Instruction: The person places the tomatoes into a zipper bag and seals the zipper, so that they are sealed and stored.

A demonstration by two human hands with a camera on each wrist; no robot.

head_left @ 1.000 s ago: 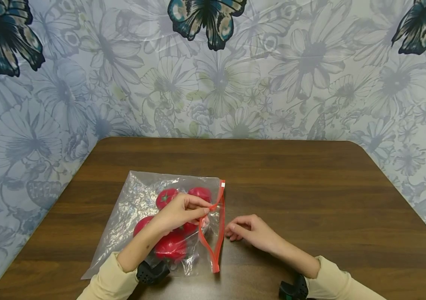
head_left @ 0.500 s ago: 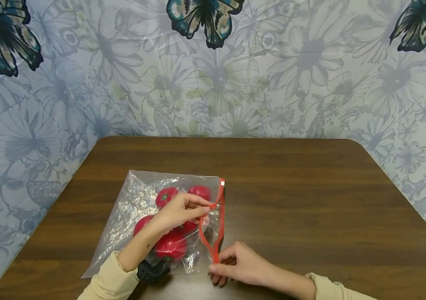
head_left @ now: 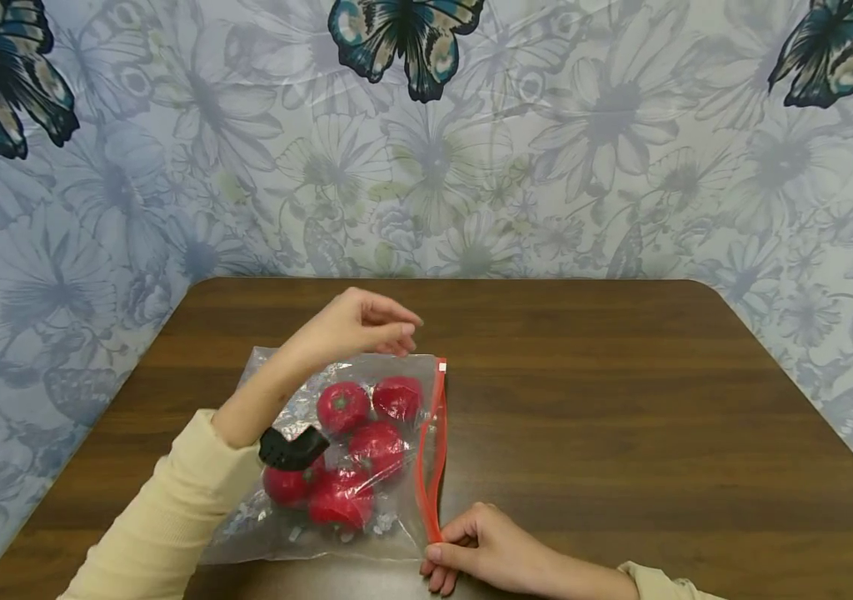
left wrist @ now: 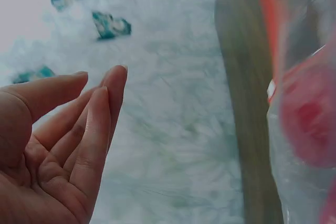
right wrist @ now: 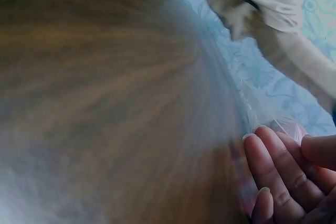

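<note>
A clear zip bag (head_left: 396,533) lies on the table with several red tomatoes (head_left: 376,448) inside. Its red zip strip (head_left: 439,392) runs along the right side, the two strips bowed apart in the middle. At the strip's near end, my right hand (head_left: 486,546) pinches the corner between thumb and fingers. My left hand (head_left: 370,325) is over the bag's far edge, holding nothing, its fingers loosely bent and the thumb apart from them. In the left wrist view the left hand (left wrist: 68,145) is away from the bag (left wrist: 278,161), which shows at the right.
The brown wooden table (head_left: 621,400) extends to the right and behind the bag. Behind it hangs a flower-patterned cloth (head_left: 584,183) with butterfly decorations (head_left: 407,42). A black wrist camera (head_left: 293,448) on the left arm covers part of the bag.
My left hand has let go of the zip strip and moved up to the bag's far edge. The right hand has come nearer and taken hold of the strip's near end.
</note>
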